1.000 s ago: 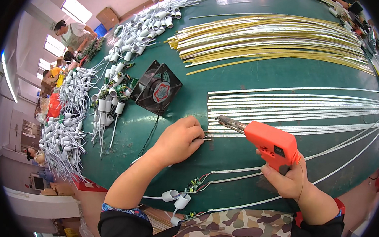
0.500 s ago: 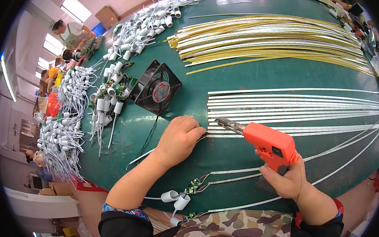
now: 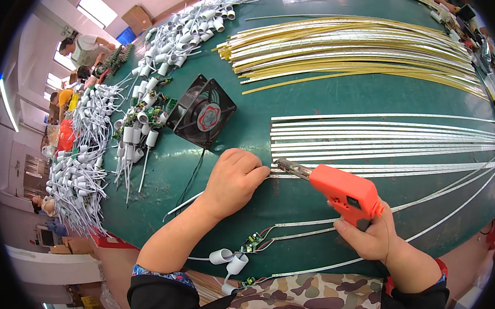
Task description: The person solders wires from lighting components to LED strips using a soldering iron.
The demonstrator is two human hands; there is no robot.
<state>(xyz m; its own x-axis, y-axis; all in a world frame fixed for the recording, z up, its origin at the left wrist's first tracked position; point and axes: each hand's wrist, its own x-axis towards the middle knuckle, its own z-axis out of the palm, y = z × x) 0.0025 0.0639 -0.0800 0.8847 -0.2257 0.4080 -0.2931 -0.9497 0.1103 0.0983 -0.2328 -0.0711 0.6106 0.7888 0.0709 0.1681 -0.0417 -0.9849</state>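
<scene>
At centre, the left hand bunches beside a white strip's end, grip hidden, while the separate right hand clasps an orange soldering gun; lower-centre strips seem already wired to circuit boards, the centre-right row apparently mostly not.

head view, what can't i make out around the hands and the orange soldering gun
In the head view:
Left hand: its own curled fingers cover whatever it may grip.
Right hand: most fingers are hidden behind the orange plastic soldering gun.
Dark metal tip: overlaps the thin white strips; contact too small to tell.
Small dark display: too small to read.
Mixed clutter far right: cut off by the round lens rim.
</scene>
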